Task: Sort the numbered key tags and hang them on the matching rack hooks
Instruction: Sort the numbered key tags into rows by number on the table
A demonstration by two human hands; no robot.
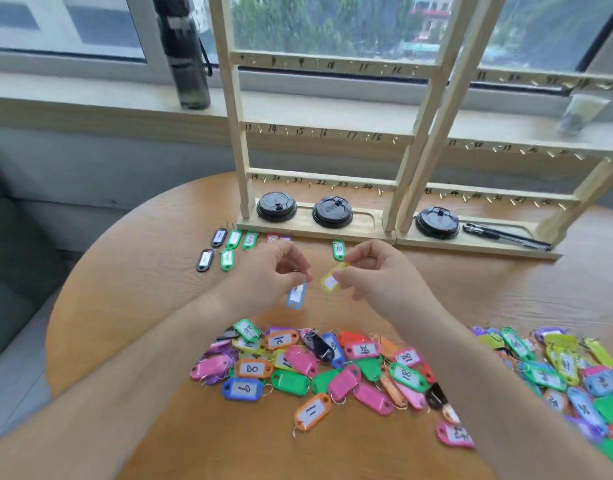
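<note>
My left hand (274, 271) pinches the ring of a light blue key tag (295, 295) that hangs below it above the table. My right hand (377, 270) pinches a yellow key tag (331, 280) beside it. Both are blurred, so their numbers cannot be read. A pile of coloured numbered tags (319, 368) lies in front of me, with a second pile (568, 372) at the right. Several sorted tags (229, 247) lie in rows near the left wooden rack (319, 133), and one green tag marked 10 (338, 250) lies alone. The rack hooks hold no tags.
A second wooden rack (526, 147) stands to the right of the first. Black lids (276, 207) sit in the rack bases, and a black pen (506, 236) lies in the right base. A dark bottle (184, 53) stands on the windowsill. The table (132, 289) is round and wooden.
</note>
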